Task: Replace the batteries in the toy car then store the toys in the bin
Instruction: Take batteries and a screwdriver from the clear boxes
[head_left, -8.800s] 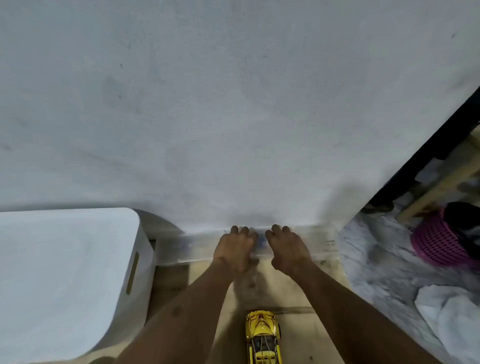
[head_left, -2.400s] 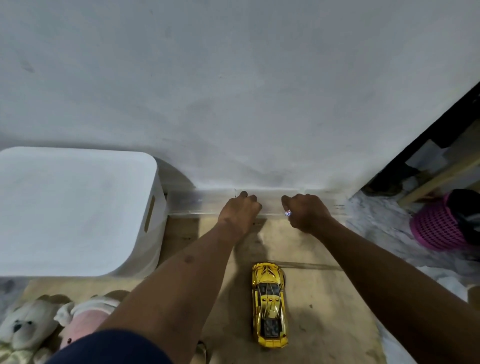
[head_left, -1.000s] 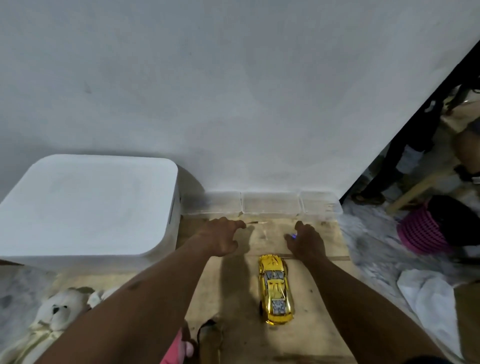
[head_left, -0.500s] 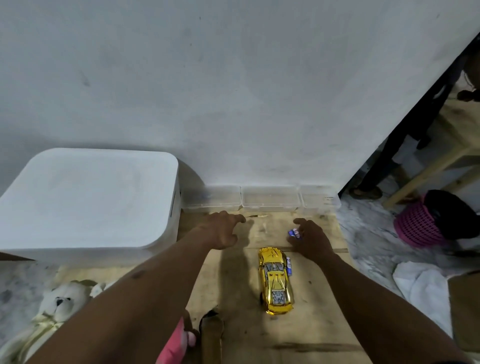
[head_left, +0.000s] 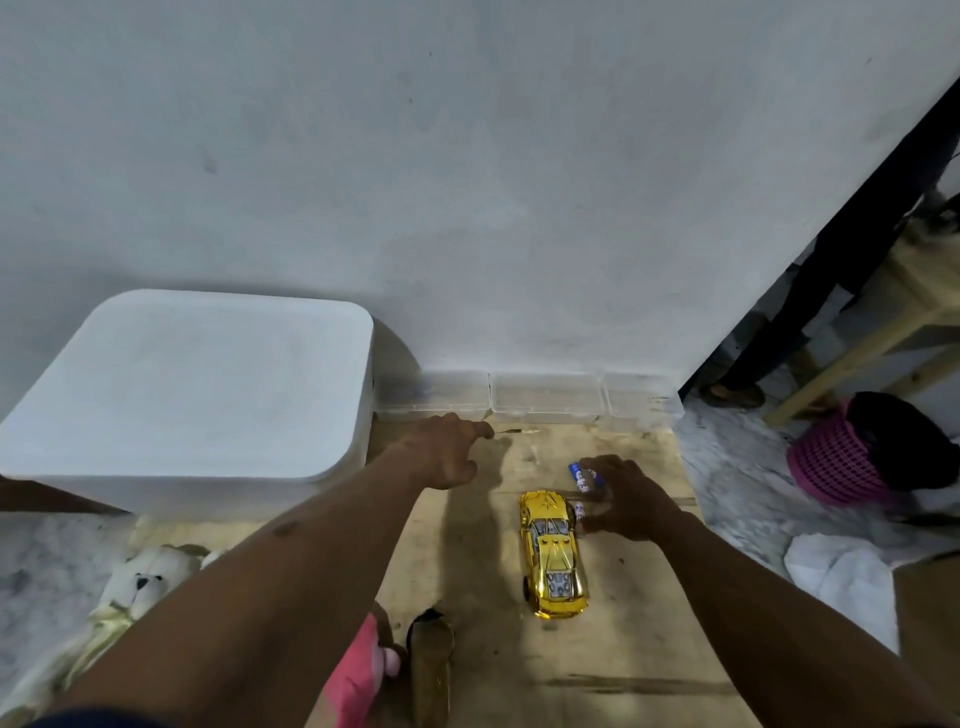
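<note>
A shiny yellow toy car (head_left: 553, 556) stands on the wooden board, nose toward the wall. Two small blue-and-white batteries lie just right of its nose: one battery (head_left: 582, 475) beyond it and a second battery (head_left: 579, 510) against its front wheel. My right hand (head_left: 628, 499) hovers over them, blurred, fingers spread. My left hand (head_left: 447, 452) is further left near the wall, fingers curled, with a thin pointed tool (head_left: 511, 431) poking out from its fingertips. The white bin (head_left: 197, 389) stands at the left with its lid on.
Three clear plastic boxes (head_left: 545, 397) line the wall behind the hands. A white teddy bear (head_left: 137, 587) and a pink soft toy (head_left: 358, 670) lie at lower left, beside a brown object (head_left: 428, 654). A pink basket (head_left: 831, 462) and white cloth (head_left: 841, 577) sit right.
Both hands have drawn back from the clear boxes at the wall. The right hand brought batteries down beside the car's nose and has spread its fingers over them.
</note>
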